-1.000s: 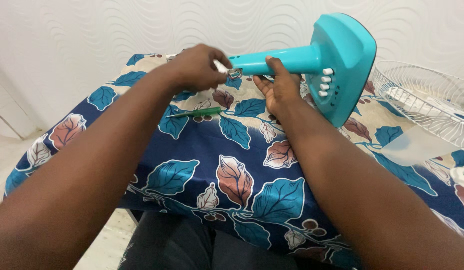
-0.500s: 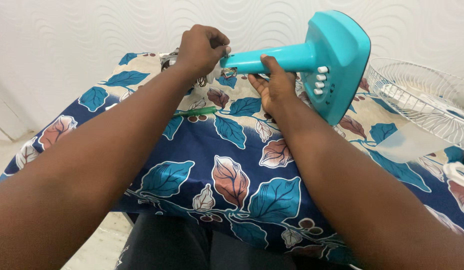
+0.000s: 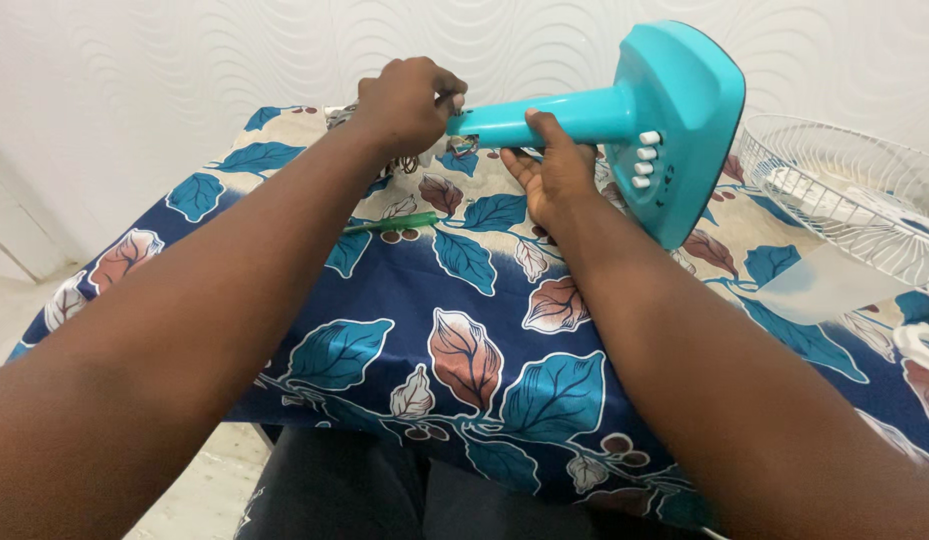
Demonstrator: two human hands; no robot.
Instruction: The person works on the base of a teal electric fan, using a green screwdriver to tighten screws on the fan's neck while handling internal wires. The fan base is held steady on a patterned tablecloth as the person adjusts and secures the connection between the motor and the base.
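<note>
A turquoise fan stand (image 3: 674,120) lies on its side above the table, its flat base with white push buttons to the right and its neck pointing left. My right hand (image 3: 554,170) grips the neck from below. My left hand (image 3: 409,100) is closed at the open end of the neck, fingers pinched there; what they pinch is hidden. A green screwdriver (image 3: 389,226) lies on the cloth below my left forearm.
The table wears a blue cloth (image 3: 464,330) printed with large leaves. A white wire fan guard (image 3: 844,200) rests at the right, a translucent fan blade (image 3: 819,285) in front of it. A white textured wall stands close behind.
The view has shifted a little and the stand sits slightly higher. Both hands keep their places on the neck, the left still working at its end.
</note>
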